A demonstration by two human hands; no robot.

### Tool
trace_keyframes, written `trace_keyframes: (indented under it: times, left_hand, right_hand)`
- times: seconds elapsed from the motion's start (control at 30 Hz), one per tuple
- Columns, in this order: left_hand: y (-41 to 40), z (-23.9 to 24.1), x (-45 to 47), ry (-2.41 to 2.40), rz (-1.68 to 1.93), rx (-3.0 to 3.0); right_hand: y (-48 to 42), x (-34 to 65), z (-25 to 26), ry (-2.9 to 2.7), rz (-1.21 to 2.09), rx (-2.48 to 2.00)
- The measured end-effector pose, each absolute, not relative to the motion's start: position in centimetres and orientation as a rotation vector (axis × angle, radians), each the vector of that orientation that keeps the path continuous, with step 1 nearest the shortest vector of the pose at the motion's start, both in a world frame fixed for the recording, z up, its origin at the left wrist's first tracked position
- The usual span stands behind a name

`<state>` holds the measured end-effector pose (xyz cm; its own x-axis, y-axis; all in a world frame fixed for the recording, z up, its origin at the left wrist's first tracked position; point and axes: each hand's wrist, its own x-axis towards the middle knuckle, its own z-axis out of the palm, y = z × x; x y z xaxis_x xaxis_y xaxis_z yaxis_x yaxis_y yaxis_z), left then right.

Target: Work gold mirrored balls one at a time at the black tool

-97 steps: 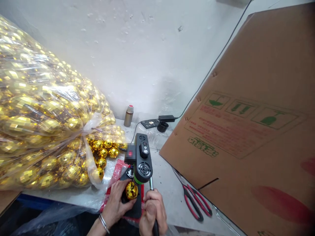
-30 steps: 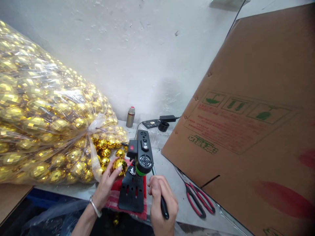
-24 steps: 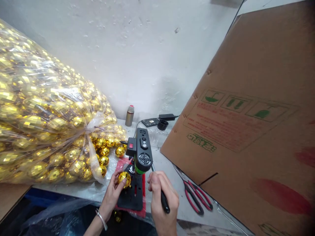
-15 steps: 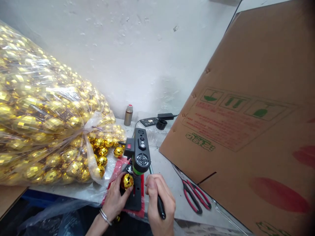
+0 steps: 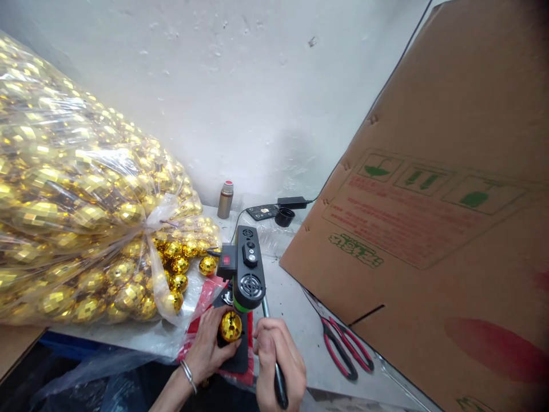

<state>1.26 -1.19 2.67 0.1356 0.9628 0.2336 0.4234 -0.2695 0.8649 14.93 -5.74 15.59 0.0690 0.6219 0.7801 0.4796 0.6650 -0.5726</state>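
One gold mirror ball sits lower centre under the small press, pinched by the left hand; likely light, brittle, slippery, best held at its sides. Beside it the right hand clenches the lever. Scissors lie right.

A clear bag of gold balls fills nine o'clock. Toward twelve on the table stand a small bottle, black cap and power adapter. Cardboard box at three, red scissors at five.
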Motion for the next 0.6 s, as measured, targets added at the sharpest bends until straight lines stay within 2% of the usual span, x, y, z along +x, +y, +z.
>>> trace_keyframes:
  times: [0.2, 0.47, 0.6]
  left_hand:
    - [-1.4, 3.2, 1.2, 1.323, 1.049, 1.765]
    - [-1.3, 3.2, 1.3, 1.334, 1.053, 1.763]
    - [-1.3, 2.9, 1.3, 1.337, 1.062, 1.764]
  right_hand:
    - [-5.7, 13.8, 12.8, -1.427, 0.089, -0.968]
    - [-4.2, 13.0, 12.1, -1.323, -0.07, -0.839]
    - [-4.4, 12.6, 11.8, -1.263, -0.035, -0.884]
